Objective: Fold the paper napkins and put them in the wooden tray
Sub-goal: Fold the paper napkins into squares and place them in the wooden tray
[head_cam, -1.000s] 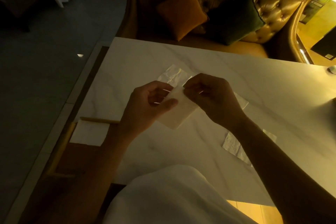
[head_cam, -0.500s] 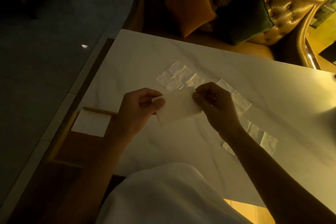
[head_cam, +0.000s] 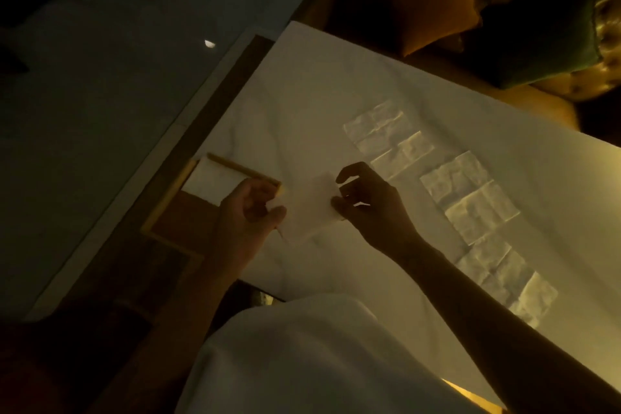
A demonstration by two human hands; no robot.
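Head view, dim light. Left hand (head_cam: 250, 208) and right hand (head_cam: 364, 203) each pinch an edge of a folded napkin (head_cam: 307, 208) above the tabletop (head_cam: 319, 94), beside the wooden tray (head_cam: 161, 212); unfolded napkins (head_cam: 463, 191) lie in a row at right.

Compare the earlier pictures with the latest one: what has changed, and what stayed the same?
Both hands carried the folded napkin leftward toward the wooden tray. The left hand keeps its pinch; the right hand is opening. Unfolded napkins stay on the table, one napkin in the tray.
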